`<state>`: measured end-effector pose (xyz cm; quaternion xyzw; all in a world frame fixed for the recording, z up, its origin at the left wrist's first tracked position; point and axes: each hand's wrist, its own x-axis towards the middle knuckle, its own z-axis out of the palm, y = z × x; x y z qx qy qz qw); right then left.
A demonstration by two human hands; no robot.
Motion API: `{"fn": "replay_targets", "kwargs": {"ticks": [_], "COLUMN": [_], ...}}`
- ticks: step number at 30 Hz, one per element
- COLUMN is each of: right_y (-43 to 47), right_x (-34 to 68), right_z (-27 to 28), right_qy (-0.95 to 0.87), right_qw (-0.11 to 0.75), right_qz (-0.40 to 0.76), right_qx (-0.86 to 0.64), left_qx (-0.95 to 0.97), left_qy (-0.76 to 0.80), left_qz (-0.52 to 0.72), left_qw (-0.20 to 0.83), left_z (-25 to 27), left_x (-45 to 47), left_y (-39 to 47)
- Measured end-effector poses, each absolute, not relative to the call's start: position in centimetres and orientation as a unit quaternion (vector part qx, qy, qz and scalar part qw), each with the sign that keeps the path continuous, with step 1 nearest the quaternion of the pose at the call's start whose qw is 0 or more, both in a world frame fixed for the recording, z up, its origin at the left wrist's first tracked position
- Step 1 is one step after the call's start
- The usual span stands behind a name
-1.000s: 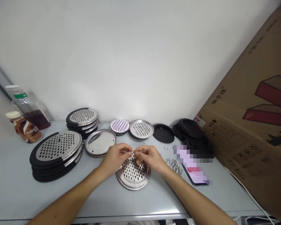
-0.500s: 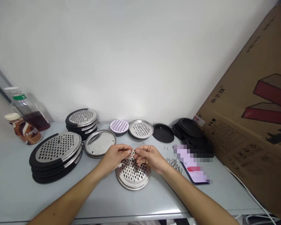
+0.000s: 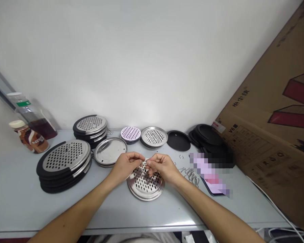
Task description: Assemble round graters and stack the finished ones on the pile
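Observation:
Both hands meet above a round metal plate with slots that lies on the table. My left hand is closed in a pinch at the near side of a small metal ring. From the other side, the thumb and index finger of my right hand pinch at the same ring. Its exact shape is mostly hidden by the fingertips. Beside my right forearm lies a pile of metal clips, with a loose ring behind it.
Stacked slotted discs with black rims stand at left, near two bottles. Behind my hands are a plain metal plate, a purple slotted disc and black discs. A phone and a large carton are at right.
The view has shifted slightly. My hands stay over the slotted plate, and less of the small metal ring shows between the fingertips.

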<state>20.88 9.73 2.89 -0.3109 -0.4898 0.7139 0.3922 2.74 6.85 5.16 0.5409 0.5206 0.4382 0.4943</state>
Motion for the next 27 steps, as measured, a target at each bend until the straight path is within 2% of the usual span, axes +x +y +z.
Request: {"fn": "replay_targets", "kwargs": {"ticks": [12, 27], "right_y": [9.3, 8.5], "right_x": [20.6, 19.4], "right_z": [2.9, 2.6], "right_qy": [-0.488, -0.472], "right_qw": [0.421, 0.435], "right_qz": [0.696, 0.690], "right_qx": [-0.316, -0.335], "left_qx": [0.570, 0.678], "left_qy": [0.573, 0.537], "left_qz": [0.461, 0.474], "left_qw": [0.367, 0.163], "left_z": [5.0, 3.9], "left_x": [3.5, 3.9], "left_y": [6.1, 5.8]}}
